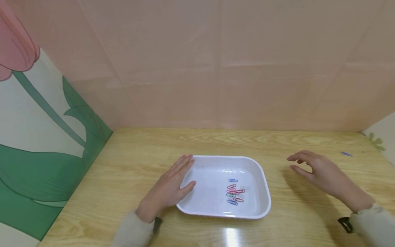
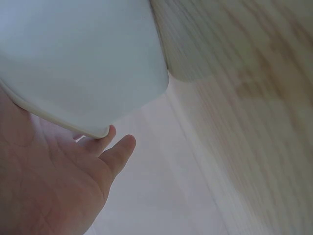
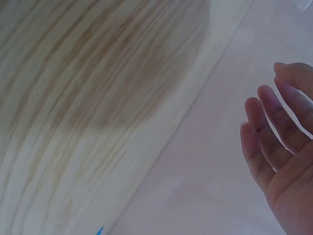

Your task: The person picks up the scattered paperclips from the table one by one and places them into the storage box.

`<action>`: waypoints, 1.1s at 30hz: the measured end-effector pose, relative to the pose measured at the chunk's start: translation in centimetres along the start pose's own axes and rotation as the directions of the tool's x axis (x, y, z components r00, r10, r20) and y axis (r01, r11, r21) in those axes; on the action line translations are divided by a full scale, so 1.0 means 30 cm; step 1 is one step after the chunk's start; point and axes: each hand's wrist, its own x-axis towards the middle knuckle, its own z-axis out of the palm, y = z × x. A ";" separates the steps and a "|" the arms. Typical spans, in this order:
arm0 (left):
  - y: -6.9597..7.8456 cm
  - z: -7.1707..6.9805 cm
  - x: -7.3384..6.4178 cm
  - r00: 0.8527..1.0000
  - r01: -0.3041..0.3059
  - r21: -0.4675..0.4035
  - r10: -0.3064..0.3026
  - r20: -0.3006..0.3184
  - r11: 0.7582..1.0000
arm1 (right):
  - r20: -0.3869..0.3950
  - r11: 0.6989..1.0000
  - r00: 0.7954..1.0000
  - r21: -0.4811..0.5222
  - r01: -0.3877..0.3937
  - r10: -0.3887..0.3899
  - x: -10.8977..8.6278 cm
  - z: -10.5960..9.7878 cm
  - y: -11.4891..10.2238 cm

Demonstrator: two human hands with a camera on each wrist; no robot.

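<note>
In the head view, a white tray (image 1: 203, 185) stands on the table, with several coloured paper clips (image 1: 233, 194) lying loose in its right half. My left hand (image 1: 169, 187) rests on the tray's left rim, fingers fairly straight along it and thumb over the inside. The left wrist view shows the palm beside the tray's outer wall (image 2: 88, 58). To the right of the tray, my right hand (image 1: 324, 173) hovers above the table with loosely bent fingers and nothing in them. Beyond it lies a single blue paper clip (image 1: 346, 154), also glimpsed in the right wrist view.
The wooden table (image 1: 139, 151) meets a pinkish covered wall (image 1: 185, 85) at its back edge. On the left stands a panel (image 1: 46, 120) printed with a large flower and green leaves. Another light panel (image 1: 384, 137) borders the right side.
</note>
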 end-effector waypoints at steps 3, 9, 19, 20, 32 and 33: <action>0.000 -0.001 0.001 1.000 -0.002 0.001 0.002 0.002 1.000 | 0.020 1.000 0.999 0.009 -0.030 0.029 -0.005 -0.006 0.030; 0.002 -0.002 0.000 1.000 -0.003 -0.005 0.003 -0.001 1.000 | 0.042 0.997 0.996 0.001 -0.073 0.073 -0.016 -0.018 0.090; 0.001 0.000 -0.001 1.000 -0.005 -0.004 0.005 -0.004 1.000 | 0.120 0.987 0.980 -0.004 -0.161 0.160 -0.039 -0.041 0.186; 0.002 -0.001 -0.001 1.000 -0.005 -0.006 0.005 -0.003 1.000 | 0.123 0.986 0.978 -0.007 -0.169 0.168 -0.041 -0.043 0.193; 0.002 -0.001 0.000 1.000 -0.002 0.002 0.002 -0.002 1.000 | 0.195 0.963 0.944 -0.001 -0.271 0.266 -0.063 -0.040 0.270; 0.001 -0.001 0.000 1.000 -0.001 0.003 0.001 -0.002 1.000 | 0.203 0.959 0.940 0.003 -0.282 0.276 -0.066 -0.039 0.276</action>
